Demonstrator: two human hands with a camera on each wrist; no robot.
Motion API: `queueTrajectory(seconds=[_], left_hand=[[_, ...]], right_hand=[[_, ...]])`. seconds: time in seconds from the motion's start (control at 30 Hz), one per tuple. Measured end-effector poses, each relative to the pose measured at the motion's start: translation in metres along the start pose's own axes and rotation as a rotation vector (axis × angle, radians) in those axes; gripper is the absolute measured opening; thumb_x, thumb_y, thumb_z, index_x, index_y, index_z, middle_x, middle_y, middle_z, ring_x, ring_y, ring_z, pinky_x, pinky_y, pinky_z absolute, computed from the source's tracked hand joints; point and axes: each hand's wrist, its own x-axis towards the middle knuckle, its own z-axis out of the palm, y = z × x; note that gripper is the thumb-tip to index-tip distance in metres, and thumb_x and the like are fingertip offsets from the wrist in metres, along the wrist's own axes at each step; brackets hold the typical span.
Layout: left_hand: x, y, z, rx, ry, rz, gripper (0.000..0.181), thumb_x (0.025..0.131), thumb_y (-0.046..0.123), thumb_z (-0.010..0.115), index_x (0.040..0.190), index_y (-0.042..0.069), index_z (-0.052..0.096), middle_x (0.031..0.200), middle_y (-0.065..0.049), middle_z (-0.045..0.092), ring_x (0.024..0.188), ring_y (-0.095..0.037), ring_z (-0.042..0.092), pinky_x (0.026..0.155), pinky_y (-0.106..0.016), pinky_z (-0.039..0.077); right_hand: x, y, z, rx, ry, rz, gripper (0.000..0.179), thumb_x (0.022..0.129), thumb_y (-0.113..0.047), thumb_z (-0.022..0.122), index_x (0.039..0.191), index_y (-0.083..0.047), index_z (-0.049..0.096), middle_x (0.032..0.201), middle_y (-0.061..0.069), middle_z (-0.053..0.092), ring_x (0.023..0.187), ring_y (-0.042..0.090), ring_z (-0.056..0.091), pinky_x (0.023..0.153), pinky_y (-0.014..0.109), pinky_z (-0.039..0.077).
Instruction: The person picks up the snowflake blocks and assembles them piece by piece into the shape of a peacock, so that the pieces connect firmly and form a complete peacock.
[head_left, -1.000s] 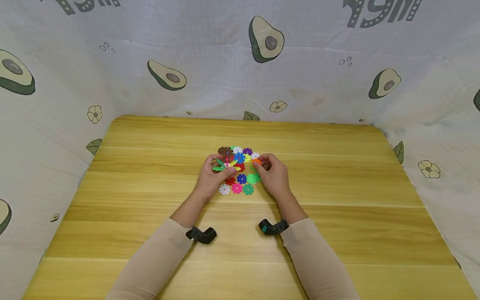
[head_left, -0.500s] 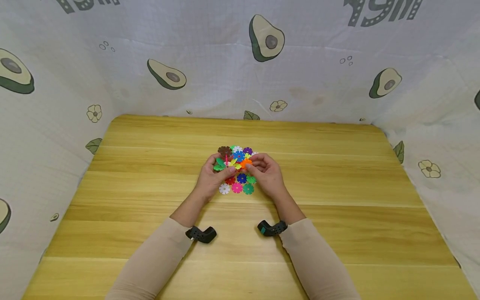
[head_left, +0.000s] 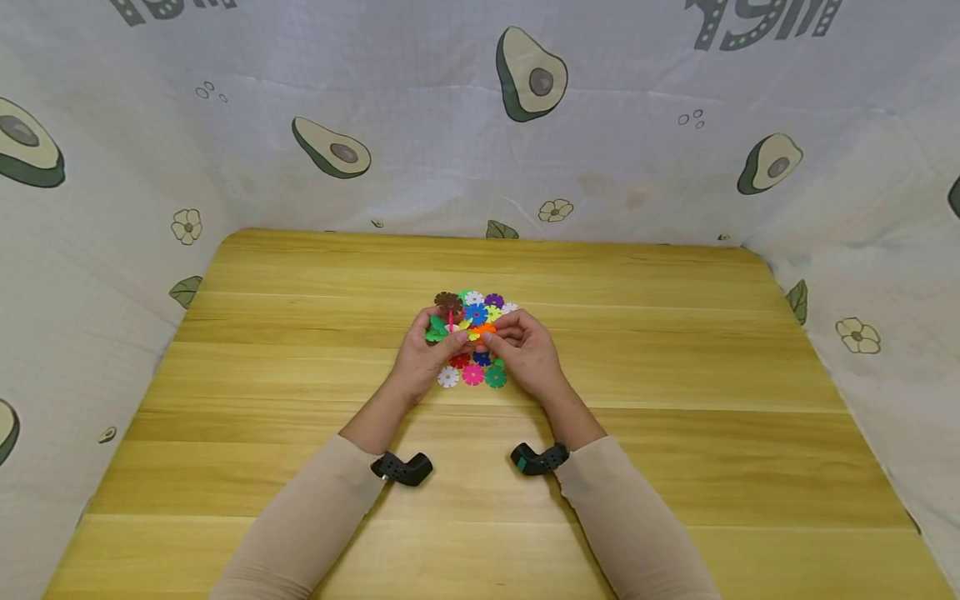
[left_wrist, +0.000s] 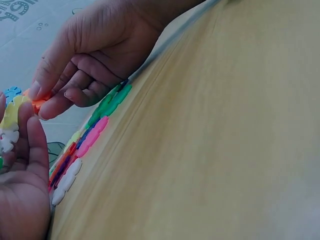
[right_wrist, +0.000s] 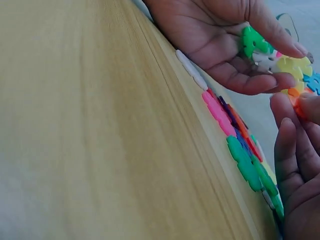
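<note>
Mid-frame, just above the tabletop [head_left: 480, 517], L grip [head_left: 423, 358] pinches yellow disc [right_wrist: 296, 66]; R grip [head_left: 534, 354] pinches orange disc [right_wrist: 295, 101] at its edge. Prob. best: line 'em up square, press gently, w/o bending either.

Grey lettering [head_left: 763, 23] is borne by the white cloth [head_left: 427, 150] towards half past one and, repeated, half past ten — cut off above, it may be read as "19m", though not surely.
</note>
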Motion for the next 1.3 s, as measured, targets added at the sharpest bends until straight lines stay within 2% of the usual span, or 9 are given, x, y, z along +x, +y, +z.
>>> queueTrajectory(seconds=[0.1, 0.2, 0.37, 0.53, 0.77, 0.9, 1.03, 1.17, 1.3], left_hand=[[0.000, 0.000, 0.001, 0.049, 0.044, -0.016, 0.045, 0.102, 0.007, 0.061, 0.140, 0.005, 0.038, 0.130, -0.019, 0.061, 0.094, -0.008, 0.072, 0.091, -0.021, 0.059], [0.001, 0.000, 0.002, 0.098, 0.106, -0.036, 0.046, 0.100, 0.011, 0.066, 0.138, 0.007, 0.040, 0.125, -0.014, 0.061, 0.093, -0.009, 0.068, 0.087, -0.019, 0.058], [0.003, -0.001, 0.002, 0.019, 0.144, -0.033, 0.043, 0.098, 0.007, 0.068, 0.132, 0.006, 0.042, 0.109, -0.010, 0.058, 0.084, -0.013, 0.074, 0.087, -0.027, 0.062], [0.002, -0.001, 0.003, -0.032, 0.142, -0.019, 0.042, 0.097, 0.004, 0.068, 0.132, 0.006, 0.044, 0.105, -0.007, 0.047, 0.081, -0.014, 0.074, 0.086, -0.029, 0.063], [0.004, 0.000, 0.003, -0.145, 0.152, -0.018, 0.032, 0.099, 0.000, 0.063, 0.128, 0.005, 0.051, 0.096, -0.003, 0.047, 0.089, -0.010, 0.065, 0.084, -0.024, 0.061], [0.003, 0.001, 0.004, -0.247, 0.102, -0.027, 0.023, 0.104, 0.001, 0.054, 0.125, 0.011, 0.049, 0.104, -0.001, 0.050, 0.092, -0.010, 0.063, 0.083, -0.024, 0.061], [0.001, 0.002, 0.004, -0.316, 0.035, -0.050, 0.022, 0.107, 0.003, 0.046, 0.122, 0.018, 0.045, 0.113, -0.001, 0.054, 0.089, -0.010, 0.065, 0.080, -0.025, 0.061], [0.000, 0.002, 0.003, -0.315, -0.018, -0.059, 0.024, 0.107, 0.002, 0.045, 0.124, 0.019, 0.043, 0.114, -0.001, 0.057, 0.089, -0.011, 0.068, 0.078, -0.025, 0.062], [0.000, 0.001, 0.002, -0.267, -0.074, -0.079, 0.024, 0.106, 0.002, 0.046, 0.124, 0.017, 0.042, 0.109, -0.002, 0.058, 0.088, -0.012, 0.070, 0.077, -0.026, 0.062]], right_hand=[[-0.001, -0.001, -0.001, -0.046, 0.020, -0.001, 0.022, 0.096, -0.005, 0.070, 0.113, 0.004, 0.059, 0.092, 0.009, 0.074, 0.075, 0.013, 0.073, 0.069, 0.020, 0.060], [-0.001, -0.002, -0.004, -0.129, 0.051, -0.014, 0.024, 0.097, -0.011, 0.070, 0.117, 0.001, 0.063, 0.099, 0.017, 0.073, 0.081, 0.015, 0.070, 0.074, 0.019, 0.059], [0.001, -0.001, -0.016, -0.356, 0.062, -0.035, 0.025, 0.098, -0.024, 0.071, 0.116, -0.006, 0.069, 0.107, 0.015, 0.071, 0.093, 0.020, 0.065, 0.084, 0.027, 0.054], [0.002, -0.002, -0.029, -0.560, -0.021, -0.043, 0.025, 0.091, -0.028, 0.078, 0.110, -0.012, 0.074, 0.105, 0.009, 0.068, 0.096, 0.025, 0.057, 0.085, 0.037, 0.049], [0.002, -0.002, -0.033, -0.798, -0.157, -0.027, 0.031, 0.083, -0.038, 0.085, 0.103, -0.016, 0.077, 0.108, 0.004, 0.064, 0.106, 0.025, 0.046, 0.090, 0.040, 0.045], [0.003, -0.003, -0.032, -0.774, -0.141, -0.015, 0.029, 0.086, -0.034, 0.084, 0.102, -0.013, 0.073, 0.104, 0.006, 0.065, 0.103, 0.026, 0.049, 0.089, 0.039, 0.046], [0.003, -0.003, -0.031, -0.672, -0.065, -0.014, 0.020, 0.091, -0.025, 0.079, 0.101, -0.011, 0.069, 0.092, 0.007, 0.065, 0.086, 0.023, 0.053, 0.076, 0.033, 0.047], [0.002, -0.003, -0.029, -0.544, 0.047, -0.034, 0.015, 0.096, -0.019, 0.074, 0.105, -0.009, 0.067, 0.090, 0.007, 0.065, 0.077, 0.019, 0.054, 0.067, 0.025, 0.047], [0.002, -0.007, -0.024, -0.325, 0.134, -0.052, 0.020, 0.098, -0.016, 0.069, 0.114, -0.005, 0.065, 0.097, 0.012, 0.068, 0.077, 0.014, 0.063, 0.067, 0.018, 0.053]])
